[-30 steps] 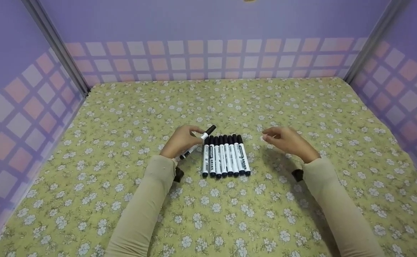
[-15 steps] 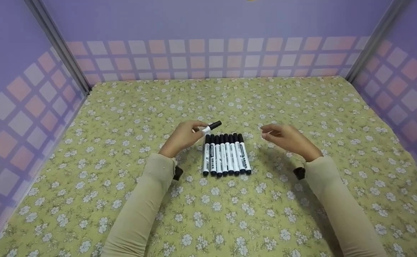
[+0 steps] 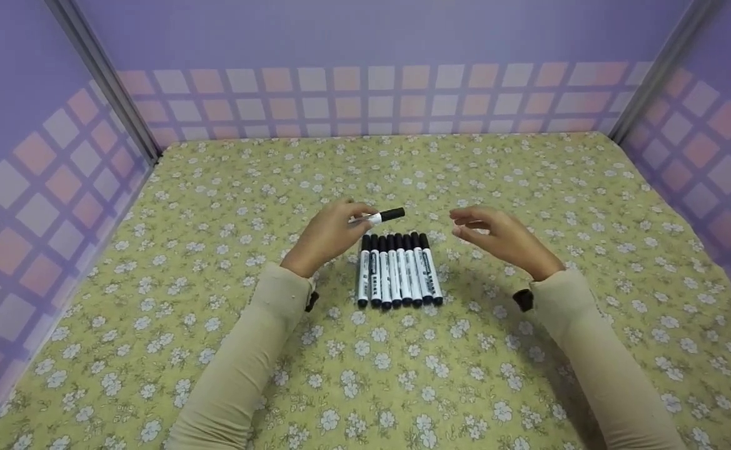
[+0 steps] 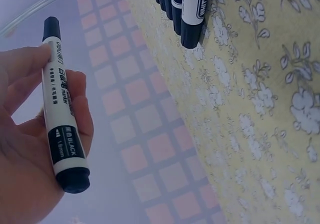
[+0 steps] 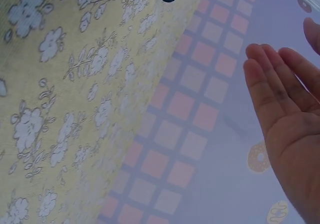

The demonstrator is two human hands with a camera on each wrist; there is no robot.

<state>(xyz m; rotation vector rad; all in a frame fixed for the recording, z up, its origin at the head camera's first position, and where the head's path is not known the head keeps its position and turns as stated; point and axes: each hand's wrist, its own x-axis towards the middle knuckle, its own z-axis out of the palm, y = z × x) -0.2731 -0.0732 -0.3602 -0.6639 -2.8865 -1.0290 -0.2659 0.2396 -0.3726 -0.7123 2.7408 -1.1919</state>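
Observation:
A white whiteboard marker with a black cap (image 4: pixel 62 104) is pinched between the thumb and fingers of my left hand (image 3: pixel 331 234). Its capped end (image 3: pixel 393 214) points right, toward the other hand, above the tops of the row. Several like markers (image 3: pixel 399 275) lie side by side on the cloth, caps away from me. To the right of that row my right hand (image 3: pixel 496 236) hovers with relaxed fingers and nothing in them; the right wrist view shows its palm and lightly bent fingers (image 5: pixel 280 79).
A yellow flowered cloth (image 3: pixel 403 387) covers the table. Purple walls with pink and white squares (image 3: pixel 378 106) enclose the back and both sides, with grey posts (image 3: pixel 105 81) at the corners.
My left hand has lifted the marker and turned it from slanting beside the row to nearly level, cap pointing right. The right hand has risen slightly, its fingers a little more spread.

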